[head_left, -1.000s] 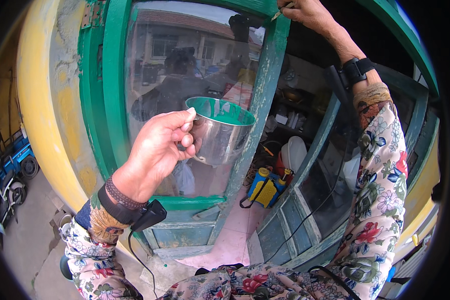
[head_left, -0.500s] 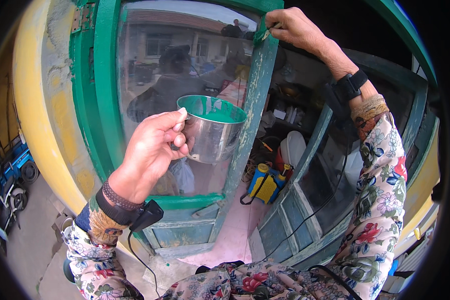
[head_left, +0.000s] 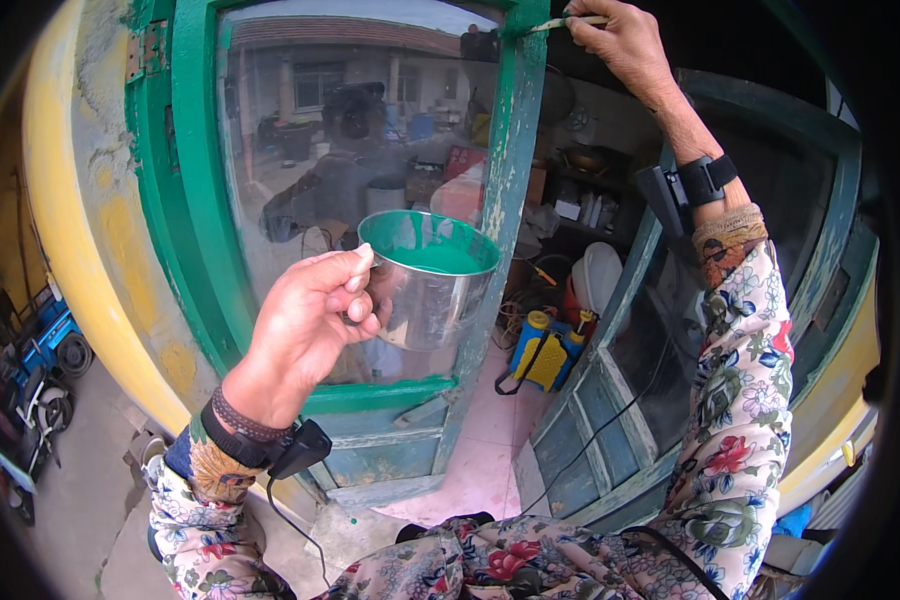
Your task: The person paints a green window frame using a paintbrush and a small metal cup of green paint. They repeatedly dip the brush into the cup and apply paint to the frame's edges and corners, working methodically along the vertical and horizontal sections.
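My left hand grips a shiny metal mug by its side, where the handle is hidden by my fingers. Green paint lies inside it and streaks its inner wall. High up, my right hand is closed round the pale handle of a paintbrush. The brush's green tip touches the upper right of the door's frame. That glazed door is bright green on its left side, top and middle rail; its right stile shows worn grey-green paint lower down.
A second worn door stands at the right, ajar. Between the doors, a yellow and blue sprayer sits on pink floor tiles. A yellow wall edge curves along the left. Cables hang from both wrist straps.
My right hand has moved up and a little right, and the brush now shows more plainly. The mug sits slightly lower in view, still in my left hand.
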The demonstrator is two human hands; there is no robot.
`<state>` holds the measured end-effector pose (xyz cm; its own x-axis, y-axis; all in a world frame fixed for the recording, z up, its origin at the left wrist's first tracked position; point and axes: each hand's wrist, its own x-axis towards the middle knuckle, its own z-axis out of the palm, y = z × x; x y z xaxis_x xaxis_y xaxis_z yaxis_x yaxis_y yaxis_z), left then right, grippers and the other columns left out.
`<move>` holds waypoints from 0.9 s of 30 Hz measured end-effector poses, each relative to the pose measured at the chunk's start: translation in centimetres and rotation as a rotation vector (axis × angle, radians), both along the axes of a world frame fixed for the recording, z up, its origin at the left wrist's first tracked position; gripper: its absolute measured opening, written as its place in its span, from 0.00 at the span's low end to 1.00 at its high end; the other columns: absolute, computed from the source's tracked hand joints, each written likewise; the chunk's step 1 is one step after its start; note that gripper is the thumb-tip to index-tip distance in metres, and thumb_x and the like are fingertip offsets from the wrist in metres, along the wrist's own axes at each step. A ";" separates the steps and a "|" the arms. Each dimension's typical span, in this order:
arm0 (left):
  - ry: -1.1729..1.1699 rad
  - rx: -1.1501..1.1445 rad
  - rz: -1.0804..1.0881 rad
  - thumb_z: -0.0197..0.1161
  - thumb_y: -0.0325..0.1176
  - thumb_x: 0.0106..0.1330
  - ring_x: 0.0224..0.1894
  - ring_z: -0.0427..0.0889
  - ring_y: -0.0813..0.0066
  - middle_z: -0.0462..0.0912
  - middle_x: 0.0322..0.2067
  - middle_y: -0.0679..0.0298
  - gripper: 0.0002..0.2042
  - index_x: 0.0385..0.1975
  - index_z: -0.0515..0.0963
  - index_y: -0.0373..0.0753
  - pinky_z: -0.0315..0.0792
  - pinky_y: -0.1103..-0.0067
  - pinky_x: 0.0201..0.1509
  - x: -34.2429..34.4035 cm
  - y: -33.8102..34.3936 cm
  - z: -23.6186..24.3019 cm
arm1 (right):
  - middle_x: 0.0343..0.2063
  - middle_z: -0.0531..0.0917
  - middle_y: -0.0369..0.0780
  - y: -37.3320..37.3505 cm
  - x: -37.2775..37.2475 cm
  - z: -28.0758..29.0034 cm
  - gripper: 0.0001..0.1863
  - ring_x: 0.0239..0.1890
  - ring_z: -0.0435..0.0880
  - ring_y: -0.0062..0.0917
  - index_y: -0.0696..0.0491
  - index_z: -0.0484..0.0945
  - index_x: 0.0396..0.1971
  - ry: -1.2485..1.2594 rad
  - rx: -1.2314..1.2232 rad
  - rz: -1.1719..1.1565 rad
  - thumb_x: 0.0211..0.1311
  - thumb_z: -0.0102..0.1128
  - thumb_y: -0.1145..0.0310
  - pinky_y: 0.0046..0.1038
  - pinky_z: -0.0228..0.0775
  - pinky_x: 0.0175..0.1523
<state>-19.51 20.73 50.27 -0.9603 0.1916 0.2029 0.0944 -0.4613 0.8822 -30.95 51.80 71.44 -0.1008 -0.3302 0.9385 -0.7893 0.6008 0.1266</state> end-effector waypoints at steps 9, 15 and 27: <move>-0.013 -0.001 -0.001 0.56 0.38 0.69 0.19 0.71 0.80 0.64 0.11 0.77 0.13 0.22 0.70 0.42 0.74 0.75 0.31 -0.9 -1.0 0.8 | 0.33 0.81 0.44 -0.4 -1.7 -10.9 0.07 0.32 0.84 0.35 0.59 0.76 0.34 0.118 0.231 -0.070 0.54 0.60 0.80 0.28 0.77 0.37; -0.032 -0.008 0.008 0.56 0.38 0.69 0.19 0.71 0.81 0.64 0.11 0.77 0.13 0.22 0.70 0.42 0.74 0.74 0.31 -1.1 -1.0 0.7 | 0.25 0.82 0.44 -0.2 -0.9 -11.0 0.07 0.25 0.82 0.31 0.61 0.79 0.31 -0.170 0.205 -0.100 0.51 0.59 0.76 0.26 0.75 0.32; -0.043 0.022 -0.023 0.57 0.36 0.67 0.23 0.74 0.75 0.66 0.13 0.73 0.15 0.17 0.68 0.42 0.70 0.77 0.31 -1.0 0.8 -0.2 | 0.30 0.84 0.42 1.0 -3.3 -4.7 0.10 0.31 0.85 0.35 0.56 0.82 0.36 0.268 -0.125 -0.202 0.55 0.63 0.68 0.27 0.78 0.37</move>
